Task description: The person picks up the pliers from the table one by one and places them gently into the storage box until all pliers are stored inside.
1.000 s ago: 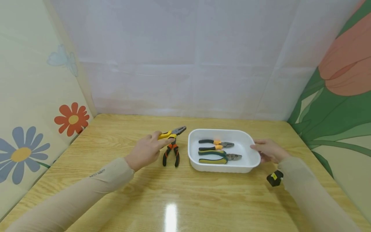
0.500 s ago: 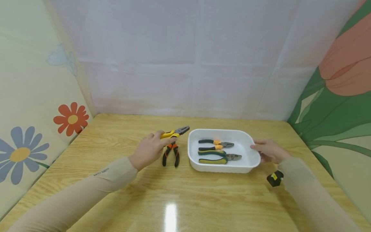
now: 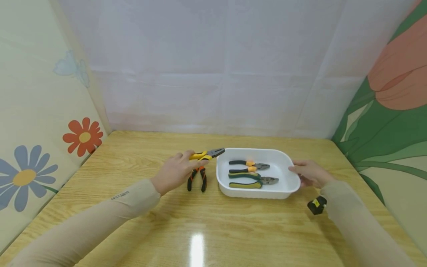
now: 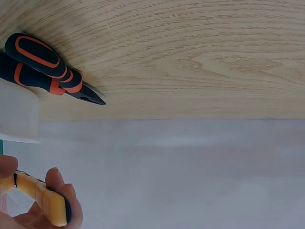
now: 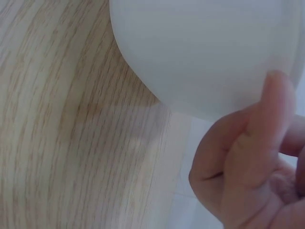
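Observation:
My left hand (image 3: 173, 170) holds yellow-handled pliers (image 3: 216, 152) by the handles, their grey jaws pointing right, with the tip overlapping the left rim of a white plastic basin (image 3: 253, 195) in the head view. In the left wrist view, fingers (image 4: 55, 179) wrap the yellow handle (image 4: 40, 195). My right hand (image 3: 310, 173) pinches the basin's right rim, thumb (image 5: 277, 102) on the rim and the other fingers curled outside. Inside the basin lie black-and-orange pliers (image 3: 251, 163) and, nearer me, green-handled pliers (image 3: 245, 185).
Long-nose pliers (image 4: 35, 62) with black-and-orange handles lie on the wooden table (image 3: 200, 218), left of the basin and partly behind my left hand in the head view. A small black block (image 3: 317, 205) with a yellow patch shows by my right wrist. A white sheet (image 3: 213, 74) hangs behind the table.
My left hand has moved right with the yellow-handled pliers, whose tip now reaches the basin's left rim. The right hand and basin have stayed in place.

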`<state>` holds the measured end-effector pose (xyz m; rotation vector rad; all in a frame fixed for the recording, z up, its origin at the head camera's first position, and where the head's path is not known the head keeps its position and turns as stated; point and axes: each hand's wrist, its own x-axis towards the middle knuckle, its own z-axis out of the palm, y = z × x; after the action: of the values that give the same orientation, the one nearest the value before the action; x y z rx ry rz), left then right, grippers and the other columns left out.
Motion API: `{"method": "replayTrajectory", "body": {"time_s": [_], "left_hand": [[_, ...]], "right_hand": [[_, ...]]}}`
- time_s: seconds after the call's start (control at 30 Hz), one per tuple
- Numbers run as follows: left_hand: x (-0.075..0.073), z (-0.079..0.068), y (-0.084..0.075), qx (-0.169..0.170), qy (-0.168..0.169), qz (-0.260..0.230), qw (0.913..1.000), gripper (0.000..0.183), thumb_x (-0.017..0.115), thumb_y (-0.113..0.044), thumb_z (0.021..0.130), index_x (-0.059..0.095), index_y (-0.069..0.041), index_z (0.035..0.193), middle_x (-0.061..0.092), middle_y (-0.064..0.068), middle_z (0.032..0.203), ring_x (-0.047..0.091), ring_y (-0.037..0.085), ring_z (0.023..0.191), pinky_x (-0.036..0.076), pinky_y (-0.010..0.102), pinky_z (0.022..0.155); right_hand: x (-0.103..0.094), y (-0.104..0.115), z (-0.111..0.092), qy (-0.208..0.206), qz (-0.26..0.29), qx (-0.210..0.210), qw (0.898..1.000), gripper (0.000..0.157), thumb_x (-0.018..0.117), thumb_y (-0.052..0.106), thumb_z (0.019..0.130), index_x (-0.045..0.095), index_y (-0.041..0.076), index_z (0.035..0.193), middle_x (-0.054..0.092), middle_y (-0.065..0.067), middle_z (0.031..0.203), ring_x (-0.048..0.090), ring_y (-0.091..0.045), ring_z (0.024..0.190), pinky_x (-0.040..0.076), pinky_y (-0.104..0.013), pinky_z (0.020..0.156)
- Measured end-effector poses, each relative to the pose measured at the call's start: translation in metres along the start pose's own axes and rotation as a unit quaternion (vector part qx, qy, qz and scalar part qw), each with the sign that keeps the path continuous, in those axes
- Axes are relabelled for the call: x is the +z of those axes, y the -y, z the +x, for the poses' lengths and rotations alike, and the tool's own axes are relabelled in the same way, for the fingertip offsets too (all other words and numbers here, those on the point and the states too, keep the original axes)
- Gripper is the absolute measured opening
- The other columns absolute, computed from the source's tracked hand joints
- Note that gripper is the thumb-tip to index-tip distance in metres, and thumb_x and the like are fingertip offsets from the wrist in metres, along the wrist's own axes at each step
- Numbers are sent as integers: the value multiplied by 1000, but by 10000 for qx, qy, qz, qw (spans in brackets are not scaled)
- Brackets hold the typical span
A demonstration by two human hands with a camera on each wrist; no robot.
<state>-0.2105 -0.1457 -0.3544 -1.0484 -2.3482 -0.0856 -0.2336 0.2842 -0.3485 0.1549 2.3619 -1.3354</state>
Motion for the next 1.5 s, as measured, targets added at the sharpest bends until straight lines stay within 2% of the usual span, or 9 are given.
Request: {"method": "replayTrajectory", "body": {"time_s": [0.1, 0.37, 0.57, 0.77, 1.1, 1.23, 1.4, 1.5], "left_hand": [[0, 2, -1, 91, 64, 27, 9999, 46, 72, -5, 85, 67, -27, 125, 60, 19, 112, 60, 29, 68, 46, 32, 46], [4, 6, -4, 391, 183, 302, 9986, 40, 67, -10, 90, 67, -27, 125, 61, 19, 111, 60, 29, 68, 47, 32, 46], [6, 10, -6, 542, 351, 493, 9967, 52, 70, -3, 83, 63, -28, 128, 61, 20, 112, 63, 31, 72, 52, 34, 52], [8, 14, -6, 704, 380, 387, 9960, 56, 70, 0, 80, 64, -28, 128, 60, 19, 111, 63, 31, 73, 52, 35, 53], [10, 24, -14, 687, 783, 604, 9927, 59, 70, -1, 84, 60, -32, 134, 59, 18, 116, 62, 29, 76, 50, 31, 52], [12, 29, -17, 711, 778, 633, 9924, 59, 67, -1, 85, 60, -34, 134, 59, 16, 115, 61, 27, 77, 48, 28, 50], [15, 33, -18, 923, 590, 720, 9914, 57, 64, 1, 86, 62, -34, 132, 60, 15, 114, 61, 25, 74, 49, 27, 50], [15, 36, -19, 1016, 588, 760, 9902, 58, 65, 1, 85, 62, -33, 132, 60, 15, 114, 62, 24, 73, 51, 27, 52]], "right_hand": [[0, 0, 0, 7, 0, -17, 10000, 60, 49, 17, 102, 21, -11, 147, 60, -7, 88, 57, -12, 61, 54, -27, 57], [-2, -2, 2, 30, 84, -29, 10000, 61, 49, 16, 102, 19, -12, 147, 61, -6, 86, 58, -12, 62, 54, -27, 57], [-1, -2, 2, 30, 108, -29, 9999, 61, 49, 16, 102, 19, -12, 147, 62, -7, 87, 59, -12, 63, 55, -28, 58], [-1, -1, 1, 47, 88, -43, 9999, 60, 49, 15, 102, 20, -12, 147, 62, -8, 89, 59, -13, 64, 55, -28, 58], [-1, 1, 1, 21, 41, 12, 10000, 60, 49, 16, 102, 20, -11, 147, 63, -10, 93, 59, -14, 66, 55, -28, 59], [-1, 1, 0, 3, -39, 33, 10000, 61, 49, 18, 103, 21, -11, 148, 63, -12, 96, 58, -14, 66, 54, -29, 59], [-1, 1, 0, 12, -57, 18, 10000, 60, 49, 18, 103, 21, -10, 148, 63, -10, 94, 58, -14, 66, 54, -29, 59], [-1, 1, 0, 11, -64, 10, 10000, 60, 49, 18, 103, 21, -10, 148, 62, -9, 93, 58, -14, 65, 54, -29, 59]]}}
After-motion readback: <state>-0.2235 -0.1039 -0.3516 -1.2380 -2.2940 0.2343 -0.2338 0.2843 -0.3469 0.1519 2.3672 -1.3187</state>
